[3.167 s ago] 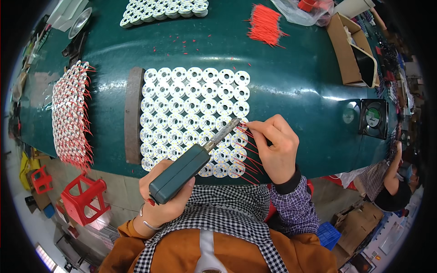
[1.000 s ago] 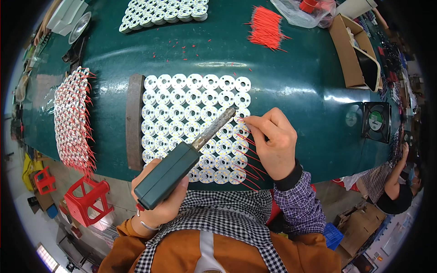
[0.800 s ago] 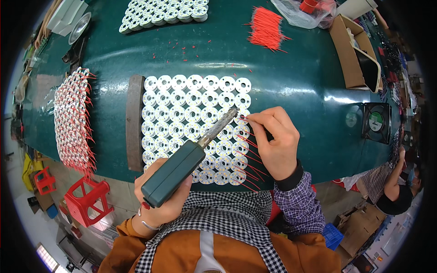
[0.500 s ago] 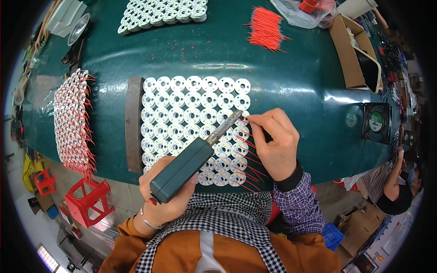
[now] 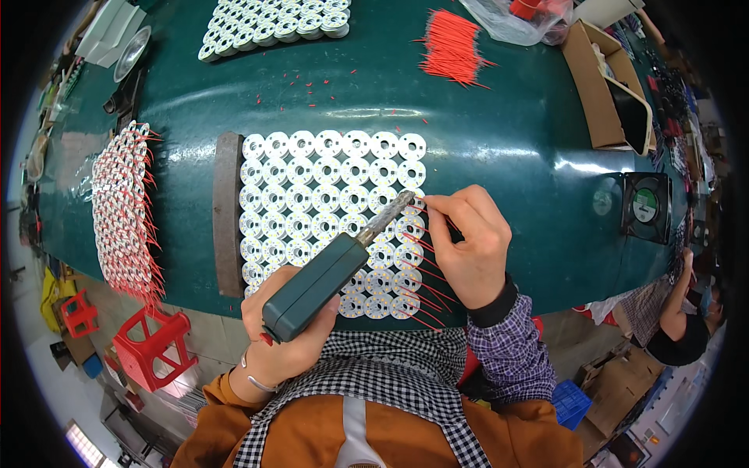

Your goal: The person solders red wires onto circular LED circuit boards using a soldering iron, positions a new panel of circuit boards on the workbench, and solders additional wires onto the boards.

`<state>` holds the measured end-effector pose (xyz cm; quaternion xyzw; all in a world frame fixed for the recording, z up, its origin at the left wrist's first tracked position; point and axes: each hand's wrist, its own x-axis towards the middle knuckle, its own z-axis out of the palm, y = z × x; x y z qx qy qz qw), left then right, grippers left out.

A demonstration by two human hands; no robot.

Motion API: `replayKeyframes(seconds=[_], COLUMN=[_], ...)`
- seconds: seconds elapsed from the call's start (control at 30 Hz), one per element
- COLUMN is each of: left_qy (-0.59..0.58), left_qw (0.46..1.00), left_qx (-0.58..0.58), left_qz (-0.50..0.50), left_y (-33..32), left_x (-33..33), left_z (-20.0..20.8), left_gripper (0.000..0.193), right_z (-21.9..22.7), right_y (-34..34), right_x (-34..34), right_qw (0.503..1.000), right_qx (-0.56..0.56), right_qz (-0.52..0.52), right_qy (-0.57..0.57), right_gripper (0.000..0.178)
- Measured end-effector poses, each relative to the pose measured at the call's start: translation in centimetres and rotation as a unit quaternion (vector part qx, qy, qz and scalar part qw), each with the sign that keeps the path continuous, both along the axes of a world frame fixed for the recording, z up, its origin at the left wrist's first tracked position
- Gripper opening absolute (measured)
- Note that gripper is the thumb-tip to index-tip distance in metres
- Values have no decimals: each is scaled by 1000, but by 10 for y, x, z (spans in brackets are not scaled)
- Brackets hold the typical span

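My left hand (image 5: 289,324) is closed around the dark green body of a soldering gun (image 5: 316,285). The gun's metal tip reaches up and right to a board at the right edge of a grid of round white circuit boards (image 5: 327,171). Beside that tip, my right hand (image 5: 474,248) pinches a thin red wire (image 5: 417,207) against the board, thumb and forefinger together; its end is hidden. Below it, several more red wires (image 5: 427,274) stick out to the right from boards in the right column. A dark flat bar (image 5: 228,214) stands along the grid's left side.
On the green table (image 5: 515,117), wired boards (image 5: 123,210) are stacked at left and bare boards (image 5: 273,27) at the back. A bundle of red wires (image 5: 452,48), a cardboard box (image 5: 587,86) and a black fan (image 5: 646,207) lie further right. Red stools (image 5: 154,349) stand on the floor.
Almost nothing has changed. The soldering gun has shifted very slightly, its tip still at the same board, and my right hand keeps its pinch on the wire.
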<state>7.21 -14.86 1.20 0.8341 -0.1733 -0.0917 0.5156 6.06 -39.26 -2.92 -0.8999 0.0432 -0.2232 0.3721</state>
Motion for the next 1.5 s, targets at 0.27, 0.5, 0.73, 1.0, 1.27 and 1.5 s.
replayKeyframes(seconds=[0.27, 0.5, 0.73, 1.0, 1.27, 1.5], left_qy=[26, -2, 26, -30, 25, 19], left_qw=[999, 1000, 996, 998, 995, 996], left_qx=[-10, 14, -29, -20, -75, -62], left_qz=[21, 13, 74, 47, 59, 58], left_y=[-3, 1, 4, 0, -8, -9], left_x=[-2, -3, -15, -14, -14, -11], left_z=[0, 3, 1, -2, -7, -6], left_gripper=[14, 14, 21, 19, 14, 14], right_z=[-2, -1, -4, -7, -12, -13], right_y=[0, 1, 0, 1, 3, 1], right_x=[1, 1, 0, -2, -1, 1], right_qw=[1000, 1000, 1000, 1000, 1000, 1000], right_qx=[-12, -17, -20, -6, -16, -18], right_qz=[1, 2, -4, -12, -19, -14], right_qy=[0, 3, 8, 0, -4, -12], right_gripper=[15, 14, 13, 9, 9, 10])
